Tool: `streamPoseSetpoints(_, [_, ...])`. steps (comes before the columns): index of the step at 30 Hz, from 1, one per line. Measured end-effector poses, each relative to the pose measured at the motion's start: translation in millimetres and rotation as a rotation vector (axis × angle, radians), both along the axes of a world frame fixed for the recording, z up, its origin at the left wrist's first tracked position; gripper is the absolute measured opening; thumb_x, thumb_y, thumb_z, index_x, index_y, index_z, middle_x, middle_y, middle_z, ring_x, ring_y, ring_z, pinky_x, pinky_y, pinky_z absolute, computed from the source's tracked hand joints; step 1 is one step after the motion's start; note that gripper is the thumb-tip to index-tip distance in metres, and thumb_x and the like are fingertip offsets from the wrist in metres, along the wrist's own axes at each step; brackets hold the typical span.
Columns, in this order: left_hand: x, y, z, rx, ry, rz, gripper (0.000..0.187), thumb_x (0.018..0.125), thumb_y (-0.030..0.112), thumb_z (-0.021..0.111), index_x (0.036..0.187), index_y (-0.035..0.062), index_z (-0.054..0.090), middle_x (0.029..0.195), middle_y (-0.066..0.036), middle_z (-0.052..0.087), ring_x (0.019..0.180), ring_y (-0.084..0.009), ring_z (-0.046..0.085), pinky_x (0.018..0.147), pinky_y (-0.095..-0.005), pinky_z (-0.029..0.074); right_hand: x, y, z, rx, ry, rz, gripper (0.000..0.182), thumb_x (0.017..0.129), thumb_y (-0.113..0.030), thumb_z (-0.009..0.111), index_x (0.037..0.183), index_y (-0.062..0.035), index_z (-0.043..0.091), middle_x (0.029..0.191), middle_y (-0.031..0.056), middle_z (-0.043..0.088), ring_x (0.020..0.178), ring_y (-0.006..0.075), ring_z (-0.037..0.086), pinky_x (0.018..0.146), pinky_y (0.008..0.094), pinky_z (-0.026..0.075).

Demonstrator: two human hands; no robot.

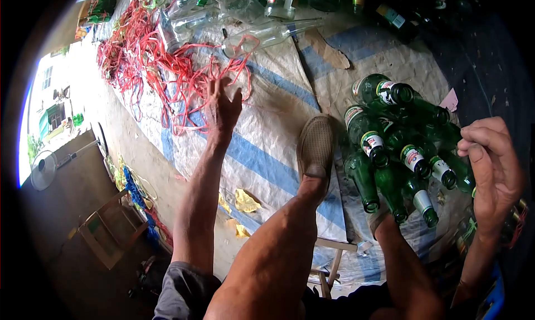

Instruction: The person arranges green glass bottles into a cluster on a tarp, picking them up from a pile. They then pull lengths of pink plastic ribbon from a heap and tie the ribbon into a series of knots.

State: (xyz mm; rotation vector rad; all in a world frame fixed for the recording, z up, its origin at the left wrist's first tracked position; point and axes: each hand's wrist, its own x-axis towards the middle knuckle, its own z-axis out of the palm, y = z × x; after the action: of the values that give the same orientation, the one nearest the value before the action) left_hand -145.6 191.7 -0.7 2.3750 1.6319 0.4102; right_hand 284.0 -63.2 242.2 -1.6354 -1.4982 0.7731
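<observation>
Toward the upper left, a tangle of pinkish-red plastic strings (147,58) spreads over the blue-striped woven sheet (267,119). Your left hand (222,105) is at its right edge, thumb well apart from the fingers and fingertips among the loose strands; whether one is hooked between them, you cannot tell from this view. Because the strands cross one another so thickly, pulling on one could drag a whole knot along. Just above, a loop crosses the base of a clear glass bottle (278,34) lying on its side, so a careless tug might roll that bottle into the glass behind it.

Mid-view, your left shoe (316,144) is planted on the sheet, just beside the heap of green beer bottles (398,139). These lie stacked on one another, most necks pointing toward you, with nothing visible bracing the near side. A knock from the shoe, or a wrinkle shifting in the sheet, could send the upper ones sliding against your right ankle (385,226), close to the lowest necks.

Farthest right, your right hand (493,166) is raised beside the heap, fingers curled and thumb close to them, the gap narrow; whether a thin strand is pinched there is unclear. Lowered carelessly, its knuckles could topple the outermost bottle.
</observation>
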Motion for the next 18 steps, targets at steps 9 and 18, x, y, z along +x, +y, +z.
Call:
streamPoseSetpoints(9, [-9.3,-40.4,-21.4,-0.082,0.107,-0.096,0.015,0.095,0.021,0.065,0.103,0.0111,0.072,0.104,-0.011,0.067,0.088,-0.0375,0.070,0.074,-0.0481,0.056,-11.2,-12.1,14.7,-0.013,0.004,0.019,0.020,0.100,0.009,0.054,0.118,0.0082,0.065,0.110,0.0154,0.063,0.090,0.0133,0.062,0.081,0.0231,0.053])
streamPoseSetpoints(18, [-27.8,-131.5,36.5,-0.148,-0.081,-0.033,0.014,0.098,0.012,0.060,0.111,0.0083,0.063,0.106,-0.015,0.072,0.091,-0.0388,0.072,0.075,-0.0472,0.058,-38.2,-75.3,65.1,-0.080,0.076,-0.141,0.014,0.100,0.006,0.058,0.111,0.0072,0.066,0.107,0.0130,0.064,0.087,0.0127,0.062,0.077,0.0224,0.051])
